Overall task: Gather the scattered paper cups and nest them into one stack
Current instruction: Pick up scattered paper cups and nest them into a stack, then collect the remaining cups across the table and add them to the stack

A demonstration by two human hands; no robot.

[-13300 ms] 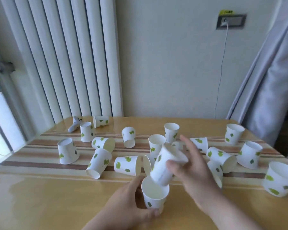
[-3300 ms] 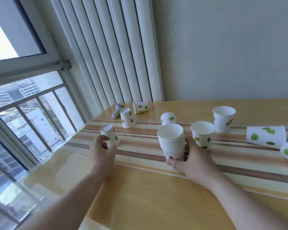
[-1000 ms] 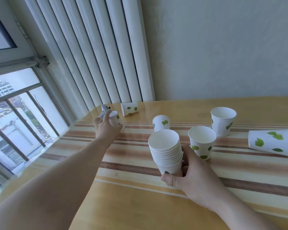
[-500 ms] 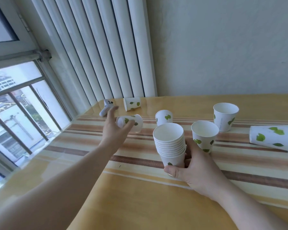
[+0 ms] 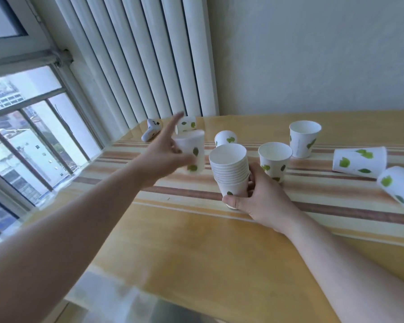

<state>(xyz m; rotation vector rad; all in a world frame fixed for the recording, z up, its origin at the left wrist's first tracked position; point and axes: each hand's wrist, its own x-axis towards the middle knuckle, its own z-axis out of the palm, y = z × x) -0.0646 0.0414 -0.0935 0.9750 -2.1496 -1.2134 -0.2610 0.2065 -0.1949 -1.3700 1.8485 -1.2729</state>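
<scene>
My right hand (image 5: 260, 198) grips the base of a stack of nested white paper cups (image 5: 230, 171) with green leaf prints, upright on the striped table. My left hand (image 5: 162, 157) holds a single cup (image 5: 193, 152) in the air just left of the stack, slightly blurred. Loose cups stay on the table: an upright one (image 5: 274, 160) right of the stack, another upright (image 5: 304, 138) farther back, an upside-down one (image 5: 225, 137) behind the stack, one on its side (image 5: 186, 124) near the radiator, and two lying at the right (image 5: 359, 161) (image 5: 400, 186).
A small white game-controller-like object (image 5: 151, 132) lies at the table's back left corner. A white ribbed radiator (image 5: 149, 57) stands behind the table, with a window (image 5: 28, 136) on the left. The table (image 5: 196, 252) has a glossy yellow top with brown stripes.
My left hand picked a cup up from the back left and carried it right, toward the stack. My right hand kept its hold on the stack.
</scene>
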